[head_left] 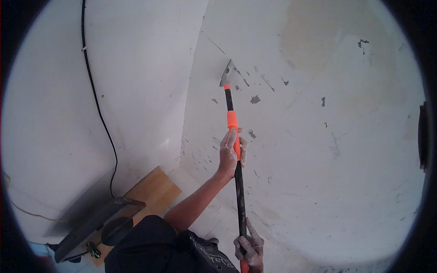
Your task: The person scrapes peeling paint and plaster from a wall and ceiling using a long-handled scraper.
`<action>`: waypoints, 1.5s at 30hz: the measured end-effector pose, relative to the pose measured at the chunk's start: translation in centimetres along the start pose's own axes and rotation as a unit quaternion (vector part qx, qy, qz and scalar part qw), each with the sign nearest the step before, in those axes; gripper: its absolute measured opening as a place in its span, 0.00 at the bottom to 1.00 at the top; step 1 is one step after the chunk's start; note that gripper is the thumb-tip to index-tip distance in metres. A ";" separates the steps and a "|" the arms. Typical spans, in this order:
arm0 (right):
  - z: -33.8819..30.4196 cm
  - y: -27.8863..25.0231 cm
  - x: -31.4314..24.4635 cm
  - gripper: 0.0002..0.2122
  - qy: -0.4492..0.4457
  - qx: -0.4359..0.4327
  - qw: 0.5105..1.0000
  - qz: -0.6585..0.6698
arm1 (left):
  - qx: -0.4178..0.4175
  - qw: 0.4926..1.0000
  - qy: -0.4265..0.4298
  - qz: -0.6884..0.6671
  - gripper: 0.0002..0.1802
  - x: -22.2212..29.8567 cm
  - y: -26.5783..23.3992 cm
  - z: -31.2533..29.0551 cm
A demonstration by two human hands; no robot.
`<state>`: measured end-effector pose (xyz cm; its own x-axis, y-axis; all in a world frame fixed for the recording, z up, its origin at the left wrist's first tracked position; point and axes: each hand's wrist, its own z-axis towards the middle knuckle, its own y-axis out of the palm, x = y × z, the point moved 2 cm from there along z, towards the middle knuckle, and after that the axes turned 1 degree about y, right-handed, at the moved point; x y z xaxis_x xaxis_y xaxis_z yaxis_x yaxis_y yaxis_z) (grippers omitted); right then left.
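"Quickly, what are the hands doing?"

"Both closed around one tool, a long-handled scraper (241,191). Left hand (231,150) up on the orange sleeve (232,119), thumb lying along it, fingers wrapped round the far side. Right hand (250,248) lower, curled round the pole near its bottom end, at the picture's lower edge."

"State of the skin?"

"Whitish dust or paste on both, more on the fingers."

"Where's the tool?"

"Middle of the view, running nearly straight up, slightly tilted left at the top. Pole black, with orange parts. Blade (226,75) is up at the pale wall (296,182), just right of the corner line; whether its edge touches, can't tell."

"Anything on that surface?"

"Dark grey patches (255,98) and streaks beside and below the blade, a beige stain (337,41) upper right."

"Left side?"

"Black cable (93,86) down the white wall (50,113), reaching a dark slab-like object (86,232), kind unclear. Wooden board (157,189) beside that, partly covered. Person's dark shirt (145,248) fills the bottom, light print on it."

"Right rim?"

"Dark brown object (423,136), cut off, can't identify."
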<state>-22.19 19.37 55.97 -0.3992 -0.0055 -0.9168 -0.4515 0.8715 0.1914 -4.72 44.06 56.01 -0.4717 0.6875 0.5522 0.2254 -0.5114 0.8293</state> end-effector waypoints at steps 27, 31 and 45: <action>8.0 -4.8 -1.9 0.29 -0.023 -0.050 0.988 -0.144 | 0.108 0.988 0.051 0.097 0.22 0.2 0.3 5.9; 12.6 -0.3 -3.1 0.28 -0.114 -0.096 0.966 -0.211 | 0.070 0.988 0.085 0.111 0.21 5.0 -1.7 10.2; 10.0 -3.0 -3.8 0.26 -0.079 -0.081 0.976 -0.186 | 0.076 0.986 0.086 0.119 0.20 2.8 0.7 8.5</action>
<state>-11.33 21.69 55.37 -0.0619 -0.2193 -0.9737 -0.6677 0.7342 -0.1229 1.38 50.03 58.84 -0.5252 0.4519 0.7211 0.4665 -0.5558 0.6881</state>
